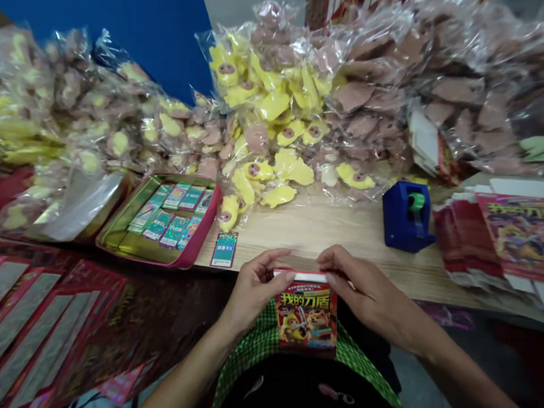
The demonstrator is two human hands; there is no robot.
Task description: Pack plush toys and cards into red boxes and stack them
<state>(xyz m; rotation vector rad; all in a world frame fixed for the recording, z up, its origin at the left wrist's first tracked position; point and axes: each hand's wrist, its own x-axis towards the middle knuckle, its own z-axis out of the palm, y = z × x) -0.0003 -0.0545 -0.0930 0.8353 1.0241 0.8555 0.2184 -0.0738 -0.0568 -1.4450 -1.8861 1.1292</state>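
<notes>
A red card box [307, 316] was over my lap, just off the front edge of the table [327, 238], my left hand [257, 288] and right hand [368, 287] pinched its top corners, fingers together, a blue tape holder [406, 217] sat near the table's right side, a pink tray [210, 221] of little cards sat at the table's left side, plastic bags [272, 91] of soft yellow and pink bits lay along the back edge

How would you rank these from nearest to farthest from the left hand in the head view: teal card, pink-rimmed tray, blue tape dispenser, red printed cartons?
From the left hand:
1. Small teal printed card, just ahead on the wooden table.
2. Pink-rimmed tray, to the left.
3. Blue tape dispenser, to the right.
4. Red printed cartons, at the far right.
</notes>
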